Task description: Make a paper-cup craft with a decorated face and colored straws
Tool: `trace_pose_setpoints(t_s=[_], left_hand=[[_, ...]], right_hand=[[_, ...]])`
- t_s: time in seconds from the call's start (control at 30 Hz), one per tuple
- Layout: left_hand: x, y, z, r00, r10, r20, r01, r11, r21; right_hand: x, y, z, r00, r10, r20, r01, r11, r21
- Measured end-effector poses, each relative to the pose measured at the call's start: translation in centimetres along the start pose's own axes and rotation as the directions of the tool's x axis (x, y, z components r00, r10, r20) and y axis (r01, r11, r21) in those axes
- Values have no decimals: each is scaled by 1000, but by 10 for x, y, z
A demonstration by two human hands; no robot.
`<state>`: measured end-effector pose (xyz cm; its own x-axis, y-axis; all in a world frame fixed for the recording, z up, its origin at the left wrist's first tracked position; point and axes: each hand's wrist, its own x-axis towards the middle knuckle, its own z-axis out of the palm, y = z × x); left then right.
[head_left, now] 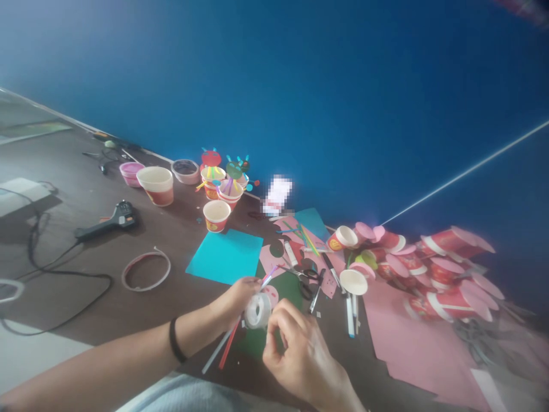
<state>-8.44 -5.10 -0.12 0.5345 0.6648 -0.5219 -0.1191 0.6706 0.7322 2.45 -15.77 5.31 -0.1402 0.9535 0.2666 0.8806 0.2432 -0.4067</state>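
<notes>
My left hand (240, 300), a dark band on its wrist, is closed around a few drinking straws (269, 276). Their purple and whitish ends stick out above the fingers; a red straw (229, 348) and a pale one show below. Beside the fingertips is a clear roll of tape (258, 311), and I cannot tell whether the left hand also grips it. Just right of the roll, my right hand (295, 343) has thumb and forefinger pinched together. Anything in that pinch is too small to make out. Under both hands lies dark green paper (288, 289).
Turquoise paper (227, 256) lies ahead, with paper cups (217, 216) behind it. Scissors (309, 277) and markers (350, 315) lie right of centre. Red cups (441, 300) with pink discs and pink paper (398, 343) fill the right. A corded glue gun (109, 220) and a ring (146, 270) are left.
</notes>
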Motion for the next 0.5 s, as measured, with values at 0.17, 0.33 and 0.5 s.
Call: trace_pose_setpoints(t_s=[0.17, 0.33, 0.5], left_hand=[[0, 3, -2, 997, -78, 18, 78, 997, -1], [1, -1, -4, 989, -128, 72, 129, 992, -5], [4, -7, -8, 983, -153, 105, 154, 988, 0]], right_hand=[[-1, -2, -8, 999, 47, 12, -49, 990, 129], [-2, -2, -12, 992, 126, -1, -123, 972, 199], [-2, -1, -8, 979, 186, 83, -199, 957, 211]])
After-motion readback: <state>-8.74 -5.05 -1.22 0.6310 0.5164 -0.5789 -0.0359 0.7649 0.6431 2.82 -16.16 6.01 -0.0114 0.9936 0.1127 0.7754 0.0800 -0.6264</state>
